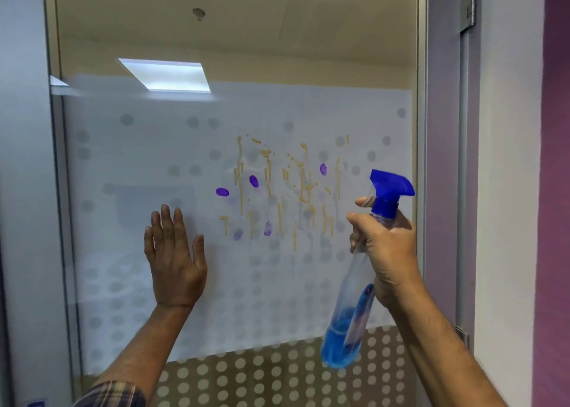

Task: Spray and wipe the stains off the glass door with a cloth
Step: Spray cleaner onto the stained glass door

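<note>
The glass door (pixel 129 237) fills the view, with a frosted, dotted band across its middle. Tan drips and streaks (pixel 279 187) and a few purple smudges (pixel 222 192) mark the glass right of centre. My left hand (pixel 172 258) rests flat against the frosted glass, fingers spread, left of the stains. My right hand (pixel 385 246) grips the neck of a clear spray bottle (pixel 348 320) with a blue trigger head (pixel 390 187) and blue liquid at the bottom. The nozzle points left toward the stains. No cloth is in view.
A metal door frame (pixel 421 128) runs down the right side, beside a purple wall (pixel 555 190) and a hinge (pixel 467 2) at the top right. A grey frame edge (pixel 58 190) borders the glass on the left.
</note>
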{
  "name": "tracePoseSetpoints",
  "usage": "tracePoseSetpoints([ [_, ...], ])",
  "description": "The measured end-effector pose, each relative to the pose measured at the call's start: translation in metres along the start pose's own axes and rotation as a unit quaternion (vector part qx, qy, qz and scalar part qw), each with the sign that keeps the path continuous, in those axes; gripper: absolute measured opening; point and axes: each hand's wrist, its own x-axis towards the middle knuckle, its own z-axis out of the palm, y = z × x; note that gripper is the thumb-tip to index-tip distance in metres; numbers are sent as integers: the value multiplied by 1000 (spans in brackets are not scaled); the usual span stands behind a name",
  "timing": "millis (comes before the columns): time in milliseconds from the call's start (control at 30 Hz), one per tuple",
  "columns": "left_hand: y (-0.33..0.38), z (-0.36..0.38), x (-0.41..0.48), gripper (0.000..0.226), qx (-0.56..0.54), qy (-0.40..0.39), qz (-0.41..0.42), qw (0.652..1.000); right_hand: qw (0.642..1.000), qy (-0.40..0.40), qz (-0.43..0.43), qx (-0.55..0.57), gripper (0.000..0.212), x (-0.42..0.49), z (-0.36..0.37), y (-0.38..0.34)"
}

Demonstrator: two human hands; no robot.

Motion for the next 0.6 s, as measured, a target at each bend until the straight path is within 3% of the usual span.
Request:
tracePoseSetpoints([
  [600,-3,4,-4,66,7,14,10,1000,999,49,-14,18,24,77,22,-21],
])
